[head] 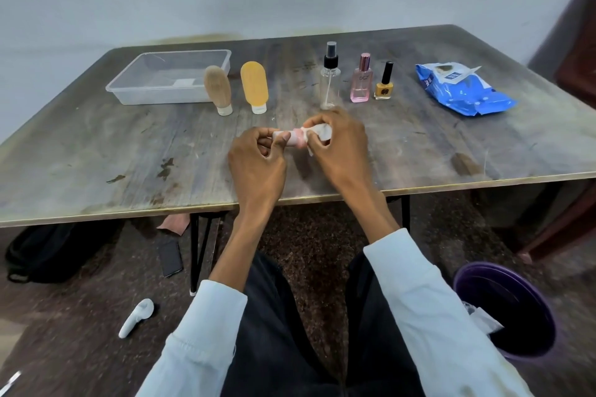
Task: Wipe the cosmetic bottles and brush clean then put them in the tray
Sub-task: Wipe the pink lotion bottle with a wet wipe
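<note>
Now, the risks as things stand.

Held item: a small pink-and-white cosmetic piece [292, 138], hard to identify, held above the desk [96, 151] just in front of the clear spray bottle [330, 77].
Left hand [258, 155]: fingers curled, pinching the item's white end.
Right hand [338, 142]: fingers closed on a white wipe [322, 132] wrapped around the item's other end.
Slip risk: a damp wipe on a small smooth piece could make it twist free and fall off the near edge to the floor.
Knock risk: the right knuckles sit close to the spray bottle; a wide stroke could tip it into the pink perfume bottle [362, 80] and the yellow nail polish [384, 82] beside it.
Tray [138, 87]: far left of the spray bottle, holding no cosmetics; a tan tube [218, 90] and an orange tube [254, 87] stand between, likely to topple during a low reach.
Wipes pack [461, 90]: right of the nail polish, flap open, so the wipes may dry.
</note>
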